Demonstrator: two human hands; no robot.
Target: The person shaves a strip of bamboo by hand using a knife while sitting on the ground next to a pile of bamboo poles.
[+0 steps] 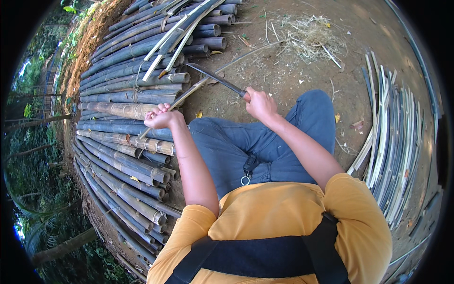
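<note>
While the left hand (161, 117) grips a bamboo strip (191, 90), right hand (261, 104) clenched around a knife (222, 82)

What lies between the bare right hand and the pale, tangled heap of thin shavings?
Head view: lightly littered brown soil separates the right hand from the heap.

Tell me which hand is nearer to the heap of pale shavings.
Right. The right hand, gripping the knife, is below and left of the shavings in the picture; the left hand, holding the long strip, is farther off to the left.
</note>
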